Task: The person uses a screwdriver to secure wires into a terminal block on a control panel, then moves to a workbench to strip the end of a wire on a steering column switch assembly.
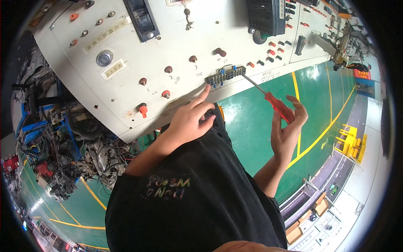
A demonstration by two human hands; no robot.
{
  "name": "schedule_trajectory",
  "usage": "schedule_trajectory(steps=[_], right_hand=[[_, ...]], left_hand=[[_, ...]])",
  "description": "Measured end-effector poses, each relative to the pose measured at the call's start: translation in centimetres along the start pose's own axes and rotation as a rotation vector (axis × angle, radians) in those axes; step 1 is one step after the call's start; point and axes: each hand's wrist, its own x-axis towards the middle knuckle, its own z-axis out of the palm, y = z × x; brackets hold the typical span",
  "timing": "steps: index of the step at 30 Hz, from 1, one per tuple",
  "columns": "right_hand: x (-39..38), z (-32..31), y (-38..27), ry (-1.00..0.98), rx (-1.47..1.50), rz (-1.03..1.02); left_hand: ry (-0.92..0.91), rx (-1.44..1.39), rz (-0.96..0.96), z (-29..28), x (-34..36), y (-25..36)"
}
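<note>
A black terminal block [226, 76] with several screws and short blue-ended wires lies along the near edge of a white panel [138, 50]. My left hand [189, 119] is open, its index fingertip at the block's left end and the other fingers loosely bent. In my right hand [290, 128] is a screwdriver [278, 106] with a clear red handle, gripped near the handle's butt. Its metal shaft slants up and left, and the tip meets the right end of the block. Whether the tip sits in a screw is too small to tell.
Red and black sockets [272, 52], knobs [168, 69] and a black box [265, 17] stud the panel. Engine parts and wiring [100, 157] stand at left. Green floor [247, 113] with yellow lines lies beyond the panel edge; a yellow rack [351, 142] is at right.
</note>
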Motion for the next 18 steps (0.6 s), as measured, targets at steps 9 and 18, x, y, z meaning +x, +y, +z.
schedule_trajectory(steps=[9, 18], right_hand=[[0.4, -1.1, 1.4, -0.107, -0.153, 0.055], [-0.2, -1.0, 0.4, -0.022, -0.086, 0.109]], left_hand=[[0.004, -0.025, 0.005, 0.1, -0.4, 0.0], [-0.005, -0.025, -0.003, 0.3, -0.7, 0.4]])
